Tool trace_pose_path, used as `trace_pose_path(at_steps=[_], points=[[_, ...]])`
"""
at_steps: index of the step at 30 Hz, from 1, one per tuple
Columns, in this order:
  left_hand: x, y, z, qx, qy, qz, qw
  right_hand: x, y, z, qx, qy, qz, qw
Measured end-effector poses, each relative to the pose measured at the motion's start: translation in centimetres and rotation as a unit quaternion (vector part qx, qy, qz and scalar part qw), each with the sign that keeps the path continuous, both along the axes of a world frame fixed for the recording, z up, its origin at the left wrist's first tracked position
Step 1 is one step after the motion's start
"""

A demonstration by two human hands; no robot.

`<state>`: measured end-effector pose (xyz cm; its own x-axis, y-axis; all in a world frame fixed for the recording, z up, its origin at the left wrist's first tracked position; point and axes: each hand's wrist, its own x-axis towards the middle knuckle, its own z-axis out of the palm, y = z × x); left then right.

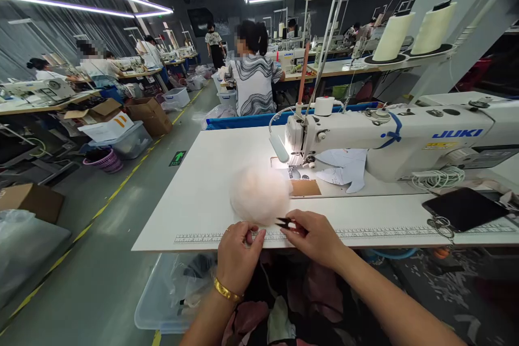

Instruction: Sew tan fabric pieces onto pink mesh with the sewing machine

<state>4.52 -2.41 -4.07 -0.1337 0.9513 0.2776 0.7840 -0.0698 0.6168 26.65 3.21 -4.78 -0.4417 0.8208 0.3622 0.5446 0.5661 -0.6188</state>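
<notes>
A round, fluffy white piece (259,193), perhaps plush fabric, lies on the white sewing table (190,184) in front of the needle area. My left hand (238,257), with a gold bangle at the wrist, pinches the piece's near edge between thumb and fingers. Black thread snips (284,223) are held in my right hand (314,235); their tips point left at the lower right edge of the fluff. Whether a thread lies between the blades is too small to tell. The lit head of the JUKI sewing machine (344,132) stands just behind.
White pattern pieces (344,170) lie under the machine arm. A black phone-like slab (464,209) and keys (441,225) are at the right. A printed ruler (377,234) follows the front edge. Below left is a plastic bin (148,303). A person (255,81) sits ahead.
</notes>
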Motion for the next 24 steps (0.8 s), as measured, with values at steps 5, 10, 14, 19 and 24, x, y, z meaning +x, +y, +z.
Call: trace_pose_path(at_steps=[5,10,14,19,24], points=[[0.7,0.8,-0.2,0.082,-0.013,0.005,0.997,-2.4,-0.2,-1.3,0.037,-0.028,0.009,0.999],[0.6,1.1,-0.1,0.109,-0.015,-0.01,0.994,-4.0,1.2,-0.4,-0.012,0.043,-0.013,0.999],[0.8,1.1,-0.1,0.094,0.031,0.016,0.995,-4.0,2.2,0.6,-0.111,0.149,0.004,0.983],[1.5,1.9,-0.8,0.11,0.11,0.039,0.987,-3.9,3.1,0.8,-0.138,0.167,0.005,0.976],[1.6,2.2,-1.0,0.106,0.116,0.028,0.987,-3.5,3.3,0.6,-0.146,0.169,0.018,0.975]])
